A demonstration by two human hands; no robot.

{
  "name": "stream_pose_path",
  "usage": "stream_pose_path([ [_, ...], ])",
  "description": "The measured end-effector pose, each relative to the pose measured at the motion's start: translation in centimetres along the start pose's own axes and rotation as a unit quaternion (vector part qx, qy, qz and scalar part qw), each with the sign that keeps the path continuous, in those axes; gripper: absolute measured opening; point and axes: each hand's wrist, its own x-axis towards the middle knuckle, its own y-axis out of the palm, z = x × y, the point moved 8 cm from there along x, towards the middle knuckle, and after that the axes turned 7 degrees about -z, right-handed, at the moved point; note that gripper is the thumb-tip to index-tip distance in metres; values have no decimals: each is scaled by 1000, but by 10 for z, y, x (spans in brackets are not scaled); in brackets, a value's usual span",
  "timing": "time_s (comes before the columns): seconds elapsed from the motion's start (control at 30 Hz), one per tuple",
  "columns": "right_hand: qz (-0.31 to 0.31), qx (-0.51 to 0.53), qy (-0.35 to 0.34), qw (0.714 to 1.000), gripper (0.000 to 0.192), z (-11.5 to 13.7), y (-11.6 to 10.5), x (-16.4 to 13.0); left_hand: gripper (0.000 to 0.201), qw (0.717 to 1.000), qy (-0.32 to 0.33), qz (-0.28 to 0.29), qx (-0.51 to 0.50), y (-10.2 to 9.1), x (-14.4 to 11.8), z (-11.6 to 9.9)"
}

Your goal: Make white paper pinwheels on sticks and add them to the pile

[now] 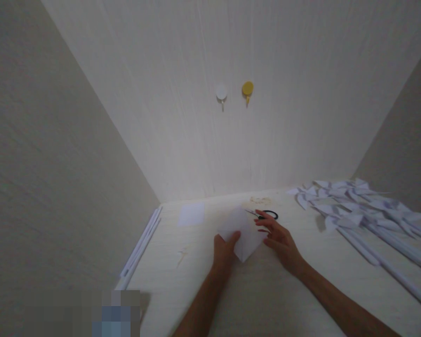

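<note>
A square of white paper (247, 234) with crease lines across it is held up over the table, its corners pointing up, down and to the sides. My left hand (225, 250) grips its left part, the thumb lying on the face and the fingers mostly hidden behind. At the right corner is my right hand (282, 243), fingers stretched out and apart, the thumb tip close to the paper's edge; whether it touches I cannot tell. Scissors with black handles (271, 215) lie just beyond the right fingers, their blades partly hidden behind the paper.
Another white sheet (191, 214) lies at the back left. Rolled paper sticks (142, 245) rest along the left wall. Several paper pinwheels (351, 206) on paper sticks are heaped on the right. A white hook (221, 92) and a yellow hook (247, 89) are on the back wall.
</note>
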Motion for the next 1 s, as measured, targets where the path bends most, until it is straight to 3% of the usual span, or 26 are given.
stream_pose_path([
  [0.2,48,-68,-38,996,24,2,16,-7,31,997,4,-40,-70,-2,-6,-3],
  [0.4,-27,-182,-92,979,39,12,8,-9,32,996,-9,-59,-73,-5,-4,2],
  [0.53,3,-208,-70,976,25,7,13,-8,29,996,-6,-52,-76,-3,-6,-4],
  [0.7,34,-152,-41,987,5,2,18,-7,30,996,-8,-28,-82,2,-11,-10],
  [1.0,-23,-162,17,986,15,-2,8,0,25,999,11,-50,6,2,-15,-12],
])
